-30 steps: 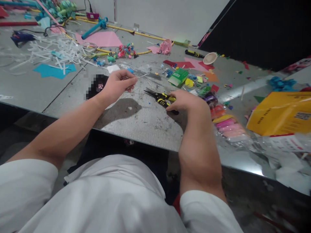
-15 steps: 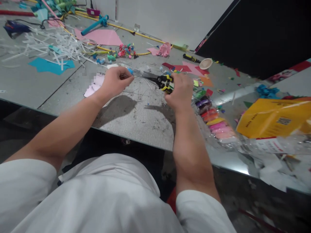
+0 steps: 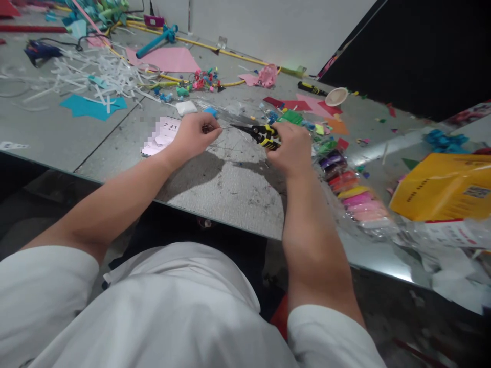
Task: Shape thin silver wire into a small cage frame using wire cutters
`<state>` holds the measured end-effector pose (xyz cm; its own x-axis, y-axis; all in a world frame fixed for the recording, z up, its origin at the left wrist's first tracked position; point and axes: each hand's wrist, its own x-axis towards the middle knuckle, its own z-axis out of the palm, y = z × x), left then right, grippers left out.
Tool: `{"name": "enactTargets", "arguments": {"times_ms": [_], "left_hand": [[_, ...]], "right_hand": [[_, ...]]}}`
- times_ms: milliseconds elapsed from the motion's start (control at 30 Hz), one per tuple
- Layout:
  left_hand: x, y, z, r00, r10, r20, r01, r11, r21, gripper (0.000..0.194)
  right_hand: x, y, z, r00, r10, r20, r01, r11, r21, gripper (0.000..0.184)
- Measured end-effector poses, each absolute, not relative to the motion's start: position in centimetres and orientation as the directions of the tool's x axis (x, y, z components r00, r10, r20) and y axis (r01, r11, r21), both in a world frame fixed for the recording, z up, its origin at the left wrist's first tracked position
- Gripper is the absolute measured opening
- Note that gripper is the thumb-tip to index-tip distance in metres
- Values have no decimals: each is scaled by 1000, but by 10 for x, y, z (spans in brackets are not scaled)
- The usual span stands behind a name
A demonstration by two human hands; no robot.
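Note:
My right hand (image 3: 291, 151) is closed around the black-and-yellow handles of a pair of pliers (image 3: 259, 134), whose dark jaws point left. My left hand (image 3: 194, 135) is pinched on a thin wire or small piece that I cannot make out clearly, just left of the jaw tips. Both hands hover over the grey table (image 3: 215, 179) near its front edge. A phone (image 3: 163, 135) with a lit screen lies just left of my left hand.
Coloured clay sticks in clear wrap (image 3: 347, 186) lie right of my right hand. A yellow box (image 3: 441, 186) sits at far right. White paper strips (image 3: 88, 76), blue paper (image 3: 94, 106), pink paper (image 3: 166, 59) and small bits litter the far table. A paper cup (image 3: 336, 95) lies at the back.
My right hand picked the pliers up off the table and brought them toward my left hand, jaws pointing at the pinched piece. My left hand stayed nearly in place.

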<state>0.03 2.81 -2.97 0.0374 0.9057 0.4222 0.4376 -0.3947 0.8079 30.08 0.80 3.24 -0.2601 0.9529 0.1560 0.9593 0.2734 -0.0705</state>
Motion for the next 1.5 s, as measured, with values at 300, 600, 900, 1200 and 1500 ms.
{"name": "enactTargets", "arguments": {"times_ms": [300, 600, 900, 1200, 1500], "left_hand": [[13, 33, -44, -100, 911, 401, 448, -318, 836, 22], [12, 34, -44, -224, 892, 393, 359, -300, 884, 23], [17, 33, -42, -215, 954, 208, 84, -194, 977, 8], [20, 15, -27, -114, 993, -36, -239, 8, 971, 24], [18, 10, -25, -54, 996, -75, -314, 54, 948, 39]], "right_hand": [[303, 25, 2, -209, 935, 285, 976, 217, 4, 50], [267, 16, -14, -81, 956, 281, 985, 121, -127, 24], [257, 12, -20, -58, 959, 277, 964, 126, -234, 23], [256, 10, -15, -6, 964, 265, 963, 77, -257, 30], [255, 10, -16, 14, 962, 273, 978, 44, -205, 33]]}}
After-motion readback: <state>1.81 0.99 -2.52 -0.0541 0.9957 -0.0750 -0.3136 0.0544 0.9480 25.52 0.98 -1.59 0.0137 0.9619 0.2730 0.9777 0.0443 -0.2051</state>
